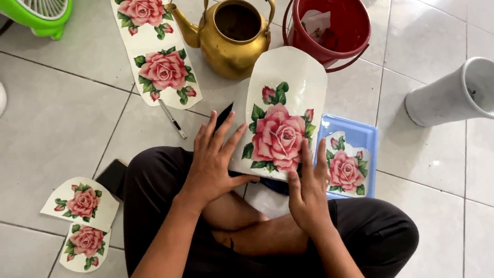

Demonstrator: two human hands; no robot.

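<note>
I sit cross-legged on the tiled floor (62,128) with a white vase (288,98) propped over my lap, a pink rose decal (278,138) on its upper face. My left hand (213,164) lies flat against the vase's left flank, fingers spread and pointing away from me, the thumb hooked under its near edge; it steadies the vase with an open palm, not a clenched fist. My right hand (309,188) rests at the near right corner, wrist bent inward, the forefinger stretched up along the decal's right edge and pressing on it, the other fingers loosely curled beside it. Just right of that hand sits a blue tray (360,135) holding another rose decal (346,171). Beyond my fingertips stand a brass kettle (226,44) and a red bucket (342,31), and farther right a second white vase (453,95) lies tilted. Left of my left hand a pen (172,119) lies on the floor below a sheet of two roses (157,51). Well apart, by my left knee, lie two more cut decals (82,224) and a dark phone (112,176).
</note>
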